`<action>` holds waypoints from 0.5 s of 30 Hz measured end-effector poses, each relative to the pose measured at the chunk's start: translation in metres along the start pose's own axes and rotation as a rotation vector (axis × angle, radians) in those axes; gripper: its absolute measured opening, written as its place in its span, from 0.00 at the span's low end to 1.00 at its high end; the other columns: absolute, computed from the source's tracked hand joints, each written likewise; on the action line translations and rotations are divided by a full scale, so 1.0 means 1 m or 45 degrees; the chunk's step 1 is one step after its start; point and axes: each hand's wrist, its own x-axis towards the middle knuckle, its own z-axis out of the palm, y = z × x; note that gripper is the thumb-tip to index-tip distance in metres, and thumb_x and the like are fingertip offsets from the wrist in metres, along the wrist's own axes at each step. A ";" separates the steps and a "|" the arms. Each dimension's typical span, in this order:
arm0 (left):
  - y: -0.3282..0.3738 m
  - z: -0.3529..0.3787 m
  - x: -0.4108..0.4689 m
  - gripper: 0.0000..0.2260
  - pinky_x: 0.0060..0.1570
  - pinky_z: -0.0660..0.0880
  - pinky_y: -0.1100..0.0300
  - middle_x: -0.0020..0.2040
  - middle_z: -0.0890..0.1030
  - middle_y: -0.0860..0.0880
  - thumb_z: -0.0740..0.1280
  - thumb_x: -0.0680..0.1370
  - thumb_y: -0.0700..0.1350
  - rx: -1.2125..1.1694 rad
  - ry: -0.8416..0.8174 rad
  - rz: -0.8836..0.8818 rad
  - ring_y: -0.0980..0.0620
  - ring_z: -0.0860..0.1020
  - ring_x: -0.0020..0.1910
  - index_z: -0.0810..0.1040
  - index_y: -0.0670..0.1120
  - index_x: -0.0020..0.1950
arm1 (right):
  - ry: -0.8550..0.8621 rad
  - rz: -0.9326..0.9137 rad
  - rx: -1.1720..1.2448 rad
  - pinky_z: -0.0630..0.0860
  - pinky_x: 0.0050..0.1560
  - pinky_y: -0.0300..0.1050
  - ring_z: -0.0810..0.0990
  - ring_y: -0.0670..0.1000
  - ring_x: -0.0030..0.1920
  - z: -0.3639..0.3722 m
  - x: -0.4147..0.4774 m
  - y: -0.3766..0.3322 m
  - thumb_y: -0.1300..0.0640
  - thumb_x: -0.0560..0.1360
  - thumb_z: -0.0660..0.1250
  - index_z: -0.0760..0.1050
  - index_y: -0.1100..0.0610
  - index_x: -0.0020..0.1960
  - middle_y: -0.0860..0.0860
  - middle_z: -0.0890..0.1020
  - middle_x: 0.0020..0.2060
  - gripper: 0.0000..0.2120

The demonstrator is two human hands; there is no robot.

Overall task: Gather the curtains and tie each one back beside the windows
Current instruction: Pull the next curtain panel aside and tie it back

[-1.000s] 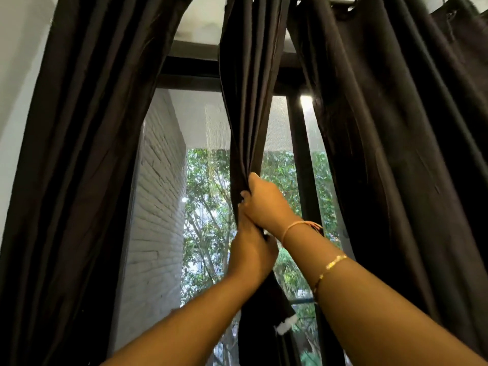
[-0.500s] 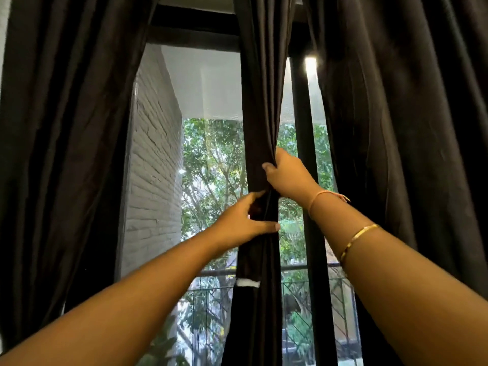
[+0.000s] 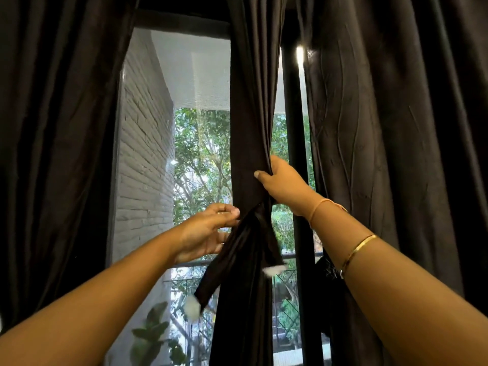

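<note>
Right hand [image 3: 284,182] gripped the gathered curtain [image 3: 250,114]. Just below it, left hand [image 3: 206,231] fingertips met the white-tipped tie strip [image 3: 224,262], grip unclear. Loose side curtains [image 3: 58,128] hung outside both hands.

You have nothing to read here: no text, label, brand, number or sign shows legibly on anything in view. The only candidates are the white patches [image 3: 192,309] at the ends of the dark tie strip [image 3: 224,262]. Both are blurred, so you cannot tell whether they carry any print.
</note>
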 end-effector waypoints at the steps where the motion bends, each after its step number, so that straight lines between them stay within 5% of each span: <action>1: 0.000 -0.002 -0.002 0.12 0.31 0.77 0.60 0.41 0.80 0.47 0.66 0.74 0.41 0.034 0.000 0.003 0.53 0.79 0.32 0.68 0.47 0.56 | -0.004 0.006 0.033 0.74 0.62 0.55 0.76 0.57 0.60 0.000 0.000 0.000 0.61 0.79 0.59 0.68 0.59 0.66 0.56 0.77 0.61 0.15; 4: -0.001 -0.005 -0.007 0.16 0.37 0.78 0.61 0.44 0.82 0.46 0.69 0.71 0.36 0.177 -0.029 -0.007 0.53 0.80 0.37 0.66 0.46 0.52 | -0.013 0.021 0.093 0.74 0.62 0.55 0.76 0.56 0.60 0.000 0.001 0.000 0.61 0.80 0.58 0.68 0.58 0.66 0.55 0.77 0.62 0.15; 9: -0.001 0.010 -0.010 0.25 0.30 0.68 0.65 0.33 0.79 0.55 0.74 0.60 0.58 0.573 0.149 0.000 0.59 0.71 0.27 0.68 0.48 0.47 | 0.032 0.033 0.063 0.74 0.60 0.59 0.76 0.59 0.59 0.003 -0.001 0.000 0.61 0.80 0.59 0.68 0.62 0.64 0.59 0.76 0.60 0.14; 11: -0.002 0.014 -0.004 0.21 0.25 0.63 0.65 0.25 0.72 0.56 0.76 0.65 0.53 0.658 0.252 0.051 0.59 0.70 0.22 0.68 0.48 0.46 | 0.040 0.031 0.047 0.75 0.59 0.60 0.76 0.60 0.58 0.004 -0.001 0.000 0.60 0.79 0.59 0.68 0.62 0.63 0.59 0.77 0.59 0.13; 15: -0.001 0.015 0.005 0.13 0.19 0.67 0.65 0.28 0.73 0.49 0.70 0.73 0.35 0.717 0.474 0.158 0.56 0.74 0.19 0.66 0.47 0.42 | 0.031 0.024 0.026 0.75 0.60 0.59 0.77 0.59 0.57 0.001 -0.001 0.001 0.60 0.79 0.59 0.69 0.60 0.62 0.57 0.77 0.58 0.12</action>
